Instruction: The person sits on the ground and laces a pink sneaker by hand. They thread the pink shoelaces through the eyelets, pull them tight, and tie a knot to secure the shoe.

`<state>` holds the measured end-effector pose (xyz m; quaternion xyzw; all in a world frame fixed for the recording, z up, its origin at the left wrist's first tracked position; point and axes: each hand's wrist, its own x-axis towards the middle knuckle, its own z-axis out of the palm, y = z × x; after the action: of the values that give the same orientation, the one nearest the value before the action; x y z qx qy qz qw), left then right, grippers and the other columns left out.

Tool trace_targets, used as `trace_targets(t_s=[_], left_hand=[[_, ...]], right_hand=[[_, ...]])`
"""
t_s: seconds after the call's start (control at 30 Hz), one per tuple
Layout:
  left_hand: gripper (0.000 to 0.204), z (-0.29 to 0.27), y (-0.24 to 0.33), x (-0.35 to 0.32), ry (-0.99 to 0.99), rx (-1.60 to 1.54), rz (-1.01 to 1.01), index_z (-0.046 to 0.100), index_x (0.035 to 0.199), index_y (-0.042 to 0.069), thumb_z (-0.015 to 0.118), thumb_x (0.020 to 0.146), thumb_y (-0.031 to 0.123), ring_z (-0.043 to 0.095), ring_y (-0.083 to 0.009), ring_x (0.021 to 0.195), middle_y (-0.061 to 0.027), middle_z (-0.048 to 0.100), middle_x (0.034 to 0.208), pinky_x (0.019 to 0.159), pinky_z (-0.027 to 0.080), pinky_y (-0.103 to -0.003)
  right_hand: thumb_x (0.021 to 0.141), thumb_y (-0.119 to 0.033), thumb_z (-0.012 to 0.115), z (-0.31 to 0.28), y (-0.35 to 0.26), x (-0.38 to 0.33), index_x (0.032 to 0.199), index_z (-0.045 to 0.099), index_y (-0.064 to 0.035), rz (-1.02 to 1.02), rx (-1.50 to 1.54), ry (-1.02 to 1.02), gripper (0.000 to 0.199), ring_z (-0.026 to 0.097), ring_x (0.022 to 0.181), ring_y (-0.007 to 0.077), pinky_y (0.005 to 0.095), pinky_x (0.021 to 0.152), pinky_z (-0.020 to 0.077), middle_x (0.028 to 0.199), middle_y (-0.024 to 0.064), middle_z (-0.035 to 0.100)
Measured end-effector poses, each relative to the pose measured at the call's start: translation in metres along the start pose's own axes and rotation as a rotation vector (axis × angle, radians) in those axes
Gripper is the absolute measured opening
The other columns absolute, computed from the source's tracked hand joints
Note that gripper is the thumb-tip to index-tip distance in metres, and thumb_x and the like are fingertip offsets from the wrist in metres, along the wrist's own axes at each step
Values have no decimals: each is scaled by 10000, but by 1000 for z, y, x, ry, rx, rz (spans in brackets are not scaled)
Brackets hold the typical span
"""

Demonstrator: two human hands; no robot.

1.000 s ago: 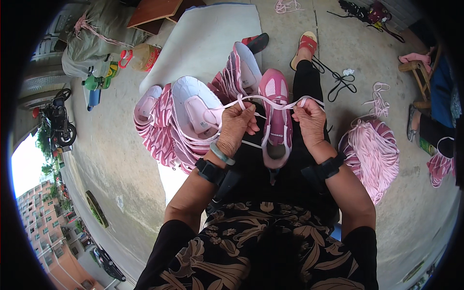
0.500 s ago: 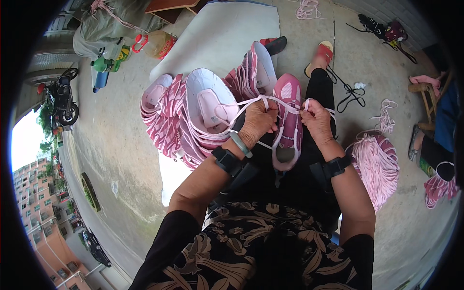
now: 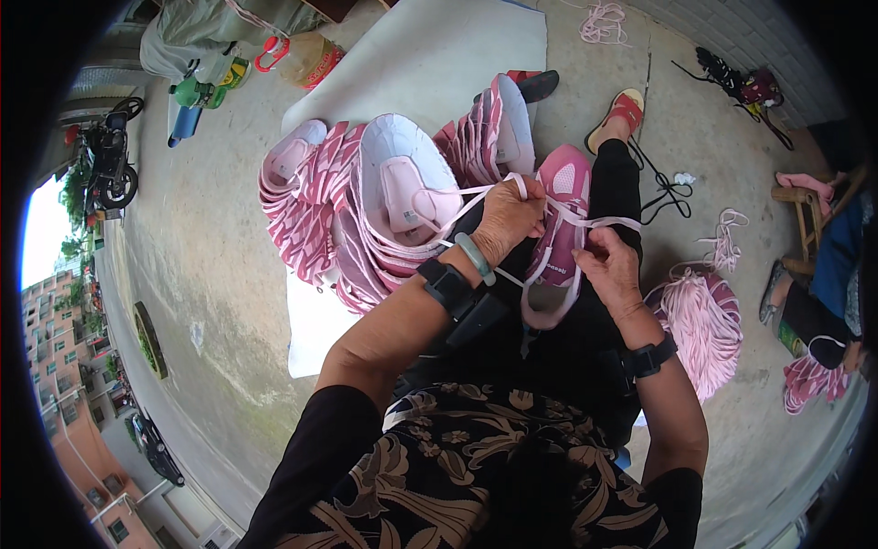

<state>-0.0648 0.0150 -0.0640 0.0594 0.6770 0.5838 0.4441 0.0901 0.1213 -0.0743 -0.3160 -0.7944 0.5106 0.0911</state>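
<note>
A pink shoe upper (image 3: 563, 183) with a white-lined collar lies over my black-trousered lap, toe pointing away. Pale pink shoelace (image 3: 599, 221) crosses its eyelets, one end trailing right over my thigh. My left hand (image 3: 510, 218) is closed at the upper's left side, pinching the lace, which loops above its fingers and runs left. At the right edge, my right hand (image 3: 611, 270) has thumb and fingers bent together near the eyelets; what lies between them is hidden. Nested pink uppers (image 3: 402, 192) with pale linings stand to the left of my left hand.
White sheeting (image 3: 412, 59) lies under and beyond the uppers. A bundle of pink laces (image 3: 700, 334) sits right of my leg. Bottles (image 3: 306, 62) stand at the far left. At the right edge, another person (image 3: 819, 302) is partly visible beside a wooden chair (image 3: 805, 215).
My right hand has moved down along the upper's right edge, and the lace it held now trails over my thigh. My left hand has shifted slightly right and up, still pinching lace.
</note>
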Motion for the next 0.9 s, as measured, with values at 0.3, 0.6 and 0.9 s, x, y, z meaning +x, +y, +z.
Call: trace_targets(t_s=[0.3,0.6,0.9], left_hand=[[78,2,-25,7,73,146,284,554,818,38,515,788,-22,525,-88,489,-21,554,660,430,440,-212],[103,4,-36,10,103,123,317,553,854,30,499,792,-32,511,-82,500,-33,554,684,440,429,-211],[98,2,-33,1,91,155,312,550,854,27,496,795,-28,516,-83,496,-30,550,683,443,441,-207]], right_hand=[[677,-45,651,2,14,-1,938,592,25,46,124,-22,276,591,684,101,232,631,470,774,81,633],[696,-3,565,-7,11,-3,982,594,42,-28,124,-84,291,579,693,89,225,624,465,798,83,641],[692,-5,557,-7,16,-2,981,597,31,-55,91,-74,294,580,681,110,238,619,466,801,117,645]])
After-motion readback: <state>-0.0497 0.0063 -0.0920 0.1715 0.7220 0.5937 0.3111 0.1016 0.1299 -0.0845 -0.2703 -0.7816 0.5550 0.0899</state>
